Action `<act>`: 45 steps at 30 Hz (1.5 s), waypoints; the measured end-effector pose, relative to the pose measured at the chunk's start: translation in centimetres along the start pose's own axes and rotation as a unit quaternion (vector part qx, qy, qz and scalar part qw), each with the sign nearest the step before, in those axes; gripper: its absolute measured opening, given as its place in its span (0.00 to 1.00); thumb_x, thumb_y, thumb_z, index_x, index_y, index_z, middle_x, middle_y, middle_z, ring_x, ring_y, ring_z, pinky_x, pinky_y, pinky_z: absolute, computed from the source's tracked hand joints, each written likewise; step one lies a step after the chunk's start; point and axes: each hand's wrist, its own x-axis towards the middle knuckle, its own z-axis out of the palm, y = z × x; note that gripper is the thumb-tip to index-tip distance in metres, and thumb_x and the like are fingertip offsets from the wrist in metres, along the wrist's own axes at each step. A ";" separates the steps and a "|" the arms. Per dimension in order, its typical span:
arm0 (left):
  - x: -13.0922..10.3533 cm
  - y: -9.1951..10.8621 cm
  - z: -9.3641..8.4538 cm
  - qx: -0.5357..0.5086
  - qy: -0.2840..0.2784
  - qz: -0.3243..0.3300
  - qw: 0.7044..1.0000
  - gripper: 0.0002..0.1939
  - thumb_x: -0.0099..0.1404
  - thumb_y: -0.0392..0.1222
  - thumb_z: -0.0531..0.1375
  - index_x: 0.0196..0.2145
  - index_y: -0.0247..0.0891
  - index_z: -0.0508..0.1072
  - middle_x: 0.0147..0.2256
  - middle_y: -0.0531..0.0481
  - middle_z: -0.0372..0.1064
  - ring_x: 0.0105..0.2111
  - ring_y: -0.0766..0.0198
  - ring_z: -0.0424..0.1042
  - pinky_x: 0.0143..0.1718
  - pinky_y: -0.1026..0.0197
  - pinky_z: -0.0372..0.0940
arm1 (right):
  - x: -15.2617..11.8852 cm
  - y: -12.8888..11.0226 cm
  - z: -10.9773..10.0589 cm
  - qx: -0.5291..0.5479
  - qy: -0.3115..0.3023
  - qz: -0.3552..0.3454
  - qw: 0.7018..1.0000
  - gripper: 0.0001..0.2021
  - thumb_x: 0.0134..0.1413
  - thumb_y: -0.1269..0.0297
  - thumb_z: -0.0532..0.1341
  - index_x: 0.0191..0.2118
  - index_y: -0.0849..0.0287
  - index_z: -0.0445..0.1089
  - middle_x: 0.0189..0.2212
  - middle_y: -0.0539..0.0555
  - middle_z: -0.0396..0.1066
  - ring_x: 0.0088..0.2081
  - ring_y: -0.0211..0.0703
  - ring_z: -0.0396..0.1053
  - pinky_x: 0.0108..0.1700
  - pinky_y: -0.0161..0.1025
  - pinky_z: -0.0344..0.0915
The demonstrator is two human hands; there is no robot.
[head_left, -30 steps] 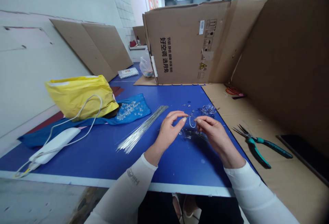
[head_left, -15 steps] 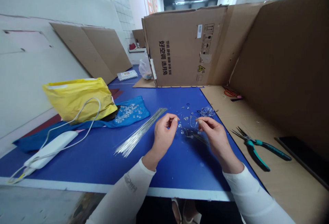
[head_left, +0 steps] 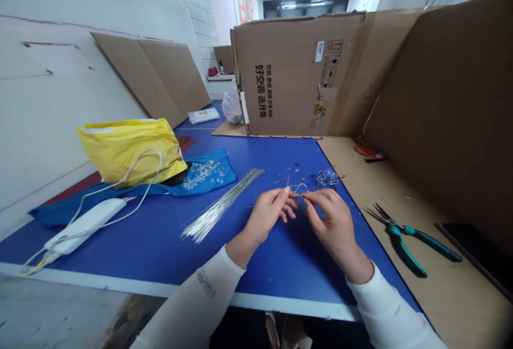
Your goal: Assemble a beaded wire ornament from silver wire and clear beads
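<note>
My left hand [head_left: 273, 209] pinches a thin wire between thumb and forefinger, its other fingers loosely curled below. Close beside it, my right hand [head_left: 331, 211] has thumb and forefinger closed on the same wire piece. A small bent wire loop [head_left: 302, 185] rises between the fingertips; its lower part is hidden by them. Just beyond the hands lies a small tangled heap of wire pieces with clear beads [head_left: 326, 179]. Left of my left hand, a bundle of straight silvery wires [head_left: 224, 206] rests on the blue tabletop [head_left: 192, 261].
Clear beads [head_left: 203, 175] lie on a blue cloth [head_left: 229, 170] beside a yellow bag [head_left: 134, 151]. A white power strip [head_left: 86, 226] with its cable is at left. Pliers [head_left: 396, 231] lie open on cardboard at right, near orange-handled scissors [head_left: 366, 149]. A cardboard box [head_left: 296, 82] stands behind.
My hands have come together from apart, their fingertips now almost touching at the wire. The view has shifted slightly left, so the surroundings sit further right.
</note>
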 end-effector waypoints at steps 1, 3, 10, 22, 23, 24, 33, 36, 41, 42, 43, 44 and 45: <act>0.1 0.0 -0.1 -0.020 0.001 -0.002 1.000 0.21 0.65 0.58 0.62 0.37 0.34 0.78 0.31 0.44 0.77 0.26 0.65 0.73 0.24 0.64 0.63 | -0.1 -0.2 0.0 -0.028 -0.017 -0.026 0.999 0.10 0.65 0.69 0.59 0.45 0.53 0.78 0.33 0.56 0.75 0.36 0.48 0.70 0.40 0.45 0.67; 0.2 0.1 -0.3 -0.055 0.004 -0.005 0.998 0.20 0.63 0.56 0.65 0.38 0.34 0.79 0.32 0.44 0.77 0.29 0.64 0.75 0.28 0.64 0.67 | -0.1 -0.5 0.0 -0.069 -0.037 -0.068 0.995 0.11 0.66 0.70 0.58 0.47 0.56 0.77 0.34 0.58 0.74 0.36 0.48 0.69 0.38 0.45 0.67; 0.2 0.6 -0.9 -0.122 0.006 0.002 0.992 0.18 0.61 0.51 0.69 0.41 0.34 0.80 0.36 0.44 0.78 0.35 0.62 0.76 0.35 0.62 0.70 | -0.1 -1.1 0.0 -0.084 -0.042 -0.093 0.991 0.16 0.66 0.71 0.59 0.56 0.58 0.74 0.38 0.60 0.73 0.41 0.49 0.69 0.42 0.46 0.69; 0.3 1.0 -1.0 -0.140 -0.011 0.008 0.990 0.19 0.60 0.51 0.69 0.40 0.32 0.78 0.35 0.43 0.79 0.34 0.59 0.79 0.36 0.60 0.70 | -0.1 1.4 1.0 0.069 -0.019 0.154 0.985 0.10 0.64 0.63 0.60 0.46 0.57 0.77 0.39 0.56 0.77 0.39 0.47 0.75 0.45 0.46 0.70; 0.2 1.1 -1.0 -0.140 -0.015 0.007 0.990 0.19 0.60 0.51 0.69 0.40 0.32 0.78 0.35 0.43 0.79 0.34 0.59 0.79 0.36 0.60 0.70 | 0.0 1.4 1.0 0.090 -0.025 0.174 0.980 0.11 0.63 0.61 0.60 0.45 0.57 0.77 0.39 0.56 0.78 0.39 0.47 0.75 0.44 0.45 0.70; 0.2 1.1 -1.0 -0.140 -0.019 0.006 0.990 0.19 0.60 0.51 0.69 0.40 0.32 0.78 0.35 0.43 0.79 0.34 0.59 0.79 0.36 0.60 0.70 | 0.0 1.4 1.1 0.110 -0.029 0.187 0.976 0.11 0.63 0.60 0.61 0.45 0.57 0.77 0.39 0.56 0.78 0.39 0.47 0.75 0.44 0.45 0.70; 0.2 1.0 -0.9 -0.133 -0.043 -0.008 0.990 0.17 0.62 0.50 0.68 0.40 0.32 0.78 0.35 0.44 0.78 0.33 0.60 0.78 0.36 0.59 0.71 | 0.5 0.5 0.8 0.139 -0.007 0.189 0.972 0.11 0.58 0.60 0.63 0.41 0.58 0.80 0.32 0.54 0.76 0.29 0.41 0.68 0.33 0.40 0.63; 0.1 1.0 -0.8 -0.129 -0.054 -0.011 0.990 0.17 0.62 0.50 0.68 0.40 0.32 0.78 0.34 0.44 0.78 0.33 0.61 0.78 0.36 0.59 0.71 | 0.5 0.3 0.8 0.157 0.005 0.177 0.972 0.09 0.57 0.62 0.64 0.38 0.57 0.80 0.30 0.53 0.76 0.29 0.41 0.68 0.33 0.39 0.63; 0.1 1.0 -0.8 -0.131 -0.056 -0.012 0.990 0.17 0.62 0.50 0.69 0.40 0.32 0.79 0.34 0.43 0.78 0.33 0.60 0.78 0.36 0.59 0.71 | 0.6 0.1 0.7 0.171 0.014 0.181 0.968 0.07 0.57 0.63 0.63 0.34 0.57 0.79 0.30 0.53 0.77 0.30 0.41 0.70 0.34 0.39 0.65; 0.1 1.0 -0.9 -0.131 -0.054 -0.012 0.990 0.18 0.62 0.50 0.69 0.40 0.32 0.79 0.34 0.43 0.78 0.33 0.60 0.78 0.36 0.59 0.71 | 0.6 0.0 0.7 0.174 0.014 0.182 0.968 0.07 0.57 0.63 0.63 0.34 0.56 0.79 0.30 0.53 0.77 0.30 0.41 0.70 0.34 0.39 0.65; 0.1 0.9 -0.9 -0.132 -0.053 -0.013 0.990 0.18 0.62 0.51 0.68 0.40 0.31 0.79 0.34 0.43 0.78 0.33 0.60 0.79 0.36 0.59 0.71 | 0.6 0.0 0.7 0.175 0.015 0.183 0.967 0.07 0.58 0.63 0.63 0.34 0.56 0.78 0.30 0.53 0.77 0.30 0.41 0.71 0.34 0.39 0.66; 0.1 0.9 -0.9 -0.132 -0.053 -0.013 0.990 0.19 0.62 0.52 0.68 0.40 0.31 0.79 0.34 0.43 0.78 0.33 0.60 0.79 0.36 0.59 0.71 | 0.6 0.0 0.6 0.174 0.018 0.181 0.968 0.07 0.58 0.63 0.63 0.35 0.56 0.78 0.31 0.53 0.77 0.31 0.42 0.71 0.34 0.40 0.66; 0.1 0.9 -0.9 -0.134 -0.054 -0.013 0.989 0.19 0.62 0.52 0.68 0.40 0.31 0.79 0.34 0.43 0.78 0.33 0.60 0.79 0.36 0.59 0.71 | 0.7 0.0 0.6 0.172 0.020 0.177 0.969 0.07 0.59 0.63 0.62 0.36 0.56 0.78 0.32 0.53 0.77 0.31 0.42 0.72 0.35 0.40 0.67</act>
